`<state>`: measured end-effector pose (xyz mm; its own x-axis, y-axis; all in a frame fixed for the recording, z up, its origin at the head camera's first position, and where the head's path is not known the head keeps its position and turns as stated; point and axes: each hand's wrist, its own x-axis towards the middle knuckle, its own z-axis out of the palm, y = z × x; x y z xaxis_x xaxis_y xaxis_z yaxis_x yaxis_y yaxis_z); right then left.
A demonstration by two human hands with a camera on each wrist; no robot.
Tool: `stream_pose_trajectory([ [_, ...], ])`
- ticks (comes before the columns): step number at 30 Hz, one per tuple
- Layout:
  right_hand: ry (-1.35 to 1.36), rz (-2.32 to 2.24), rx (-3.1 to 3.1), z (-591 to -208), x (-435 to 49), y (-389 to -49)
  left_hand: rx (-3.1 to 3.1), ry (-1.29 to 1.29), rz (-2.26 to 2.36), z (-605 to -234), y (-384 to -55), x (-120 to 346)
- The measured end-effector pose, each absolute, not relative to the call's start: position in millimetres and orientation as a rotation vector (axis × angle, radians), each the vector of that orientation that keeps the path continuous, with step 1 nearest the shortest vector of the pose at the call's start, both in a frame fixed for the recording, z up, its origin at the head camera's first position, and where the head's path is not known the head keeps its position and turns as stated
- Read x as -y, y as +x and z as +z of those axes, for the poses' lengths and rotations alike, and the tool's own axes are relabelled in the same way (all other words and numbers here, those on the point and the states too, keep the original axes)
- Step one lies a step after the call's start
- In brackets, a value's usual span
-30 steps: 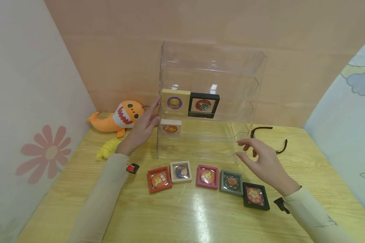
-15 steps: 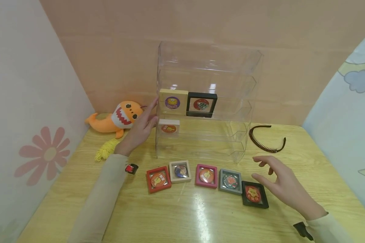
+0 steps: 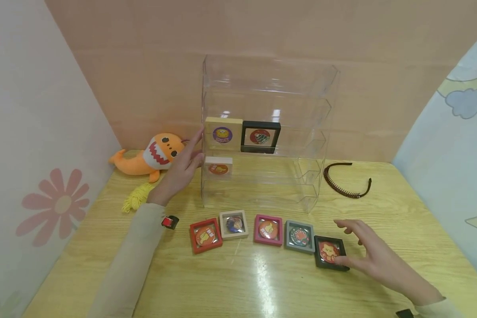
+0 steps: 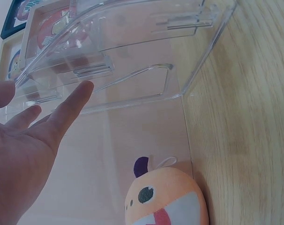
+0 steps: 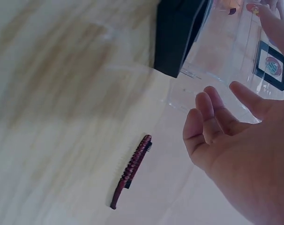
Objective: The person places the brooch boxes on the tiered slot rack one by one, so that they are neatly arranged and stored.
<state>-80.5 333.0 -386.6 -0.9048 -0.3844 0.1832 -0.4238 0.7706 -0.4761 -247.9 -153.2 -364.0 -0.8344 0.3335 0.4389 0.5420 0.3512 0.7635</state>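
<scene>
In the head view my left hand rests its outstretched fingers against the left side of a clear acrylic display rack. My right hand hovers beside a black square frame with a red star badge, its thumb overlapping the frame's right edge. The right wrist view has the fingers loosely bent, with a dark frame apart from them. Left of the black frame lie a grey frame, a pink frame, a cream frame and a red frame. Contact at the thumb is unclear.
The rack holds a yellow frame, another black frame and a pale frame. An orange shark plush and yellow yarn lie left of it. A dark headband lies to the right.
My right hand has moved from the rack's lower right corner, down and rightward, to the black star frame. The left hand has stayed against the rack, and the camera view has shifted slightly.
</scene>
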Motion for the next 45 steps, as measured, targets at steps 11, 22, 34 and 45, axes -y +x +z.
stream_pose_trajectory([
  [11, 0.671, 0.769, 2.932, -406, -349, -76, 2.413, -0.789, -1.491, -362, -247, 152],
  [22, 0.764, 0.780, 2.909, -420, -358, -75, 2.412, -0.801, -1.460, -363, -246, 155],
  [34, 0.853, 0.810, 2.889, -422, -361, -75, 2.410, -0.806, -1.447, -364, -247, 154],
  [45, 0.756, 0.983, 2.893, -419, -359, -74, 2.419, -0.799, -1.440, -362, -246, 154],
])
